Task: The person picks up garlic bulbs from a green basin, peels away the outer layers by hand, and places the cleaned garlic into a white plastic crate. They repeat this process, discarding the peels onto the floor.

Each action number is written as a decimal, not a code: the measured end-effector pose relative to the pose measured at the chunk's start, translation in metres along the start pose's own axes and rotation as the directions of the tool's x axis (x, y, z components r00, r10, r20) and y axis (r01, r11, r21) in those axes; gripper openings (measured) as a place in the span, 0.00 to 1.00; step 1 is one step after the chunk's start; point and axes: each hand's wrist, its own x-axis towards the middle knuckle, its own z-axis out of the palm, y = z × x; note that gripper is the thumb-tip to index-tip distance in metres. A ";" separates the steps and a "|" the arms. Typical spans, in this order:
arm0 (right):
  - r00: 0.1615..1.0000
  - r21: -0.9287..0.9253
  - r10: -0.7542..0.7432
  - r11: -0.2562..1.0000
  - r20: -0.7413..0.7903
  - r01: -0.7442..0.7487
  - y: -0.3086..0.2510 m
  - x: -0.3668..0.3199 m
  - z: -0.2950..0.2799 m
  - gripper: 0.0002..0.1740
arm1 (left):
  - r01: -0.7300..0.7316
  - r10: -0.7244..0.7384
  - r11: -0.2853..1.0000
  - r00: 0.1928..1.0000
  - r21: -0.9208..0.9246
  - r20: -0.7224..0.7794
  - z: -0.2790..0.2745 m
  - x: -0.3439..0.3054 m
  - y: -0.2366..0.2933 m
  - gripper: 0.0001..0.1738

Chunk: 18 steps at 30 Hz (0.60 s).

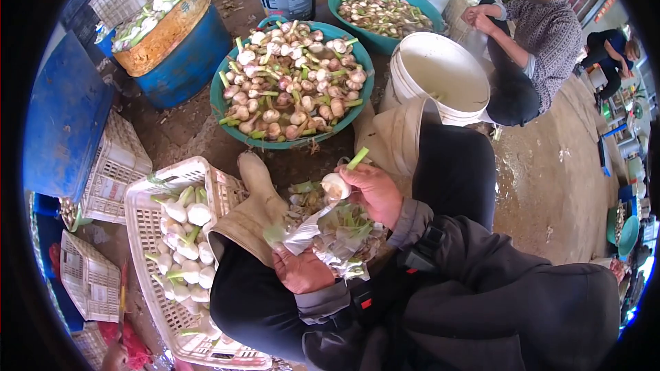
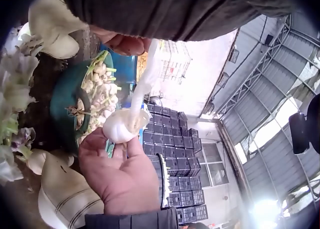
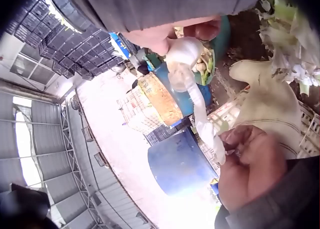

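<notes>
While the right hand, set farther forward, grips a garlic bulb, the left hand pinches its stretched skin.

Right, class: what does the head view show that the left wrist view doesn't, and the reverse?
Only head: the white plastic crate of white garlic bulbs, and red netting.
Only left wrist: the corrugated roof.
Both: the right hand gripping a garlic bulb, the pale strip of peel leading from it, and the teal tub of garlic.
</notes>
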 end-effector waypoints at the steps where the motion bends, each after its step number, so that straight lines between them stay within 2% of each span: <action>1: 0.998 -0.108 -0.017 0.994 -0.055 0.011 -0.002 -0.001 0.001 0.14 | -0.055 0.056 0.998 0.998 -0.020 0.035 -0.003 0.004 -0.001 0.19; 2: 0.998 -0.107 -0.016 0.994 -0.057 0.010 -0.002 -0.003 0.003 0.14 | -0.109 0.111 0.993 0.991 -0.040 0.068 -0.007 0.006 -0.001 0.19; 4: 0.977 -0.184 -0.205 0.964 -0.049 0.193 -0.004 -0.006 0.006 0.11 | -0.119 0.123 0.991 0.989 -0.059 0.082 -0.013 0.009 0.001 0.20; 8: 0.969 -0.172 -0.248 0.955 -0.008 0.243 0.000 -0.002 0.003 0.10 | -0.182 0.187 0.980 0.981 -0.083 0.053 -0.015 0.015 0.008 0.20; 14: 0.971 -0.175 -0.223 0.963 -0.085 0.206 -0.003 0.005 -0.014 0.12 | -0.214 0.213 0.976 0.976 -0.032 -0.051 -0.005 0.013 0.014 0.20; 15: 0.982 -0.198 -0.134 0.975 -0.136 0.106 -0.001 0.010 -0.023 0.12 | -0.224 0.221 0.974 0.974 -0.038 -0.054 -0.001 0.012 0.013 0.20; 16: 0.983 -0.217 -0.040 0.976 -0.177 0.001 -0.001 0.013 -0.026 0.13 | -0.163 0.161 0.985 0.986 -0.054 -0.035 0.006 0.008 0.012 0.19; 17: 0.972 -0.139 -0.005 0.990 -0.237 -0.028 -0.004 0.008 -0.018 0.13 | -0.120 0.118 0.991 0.993 -0.065 -0.023 0.008 0.004 0.014 0.18; 18: 0.967 -0.081 0.014 0.996 -0.255 -0.036 -0.005 0.009 -0.016 0.12 | -0.178 0.175 0.982 0.983 -0.063 -0.052 -0.003 0.003 0.012 0.18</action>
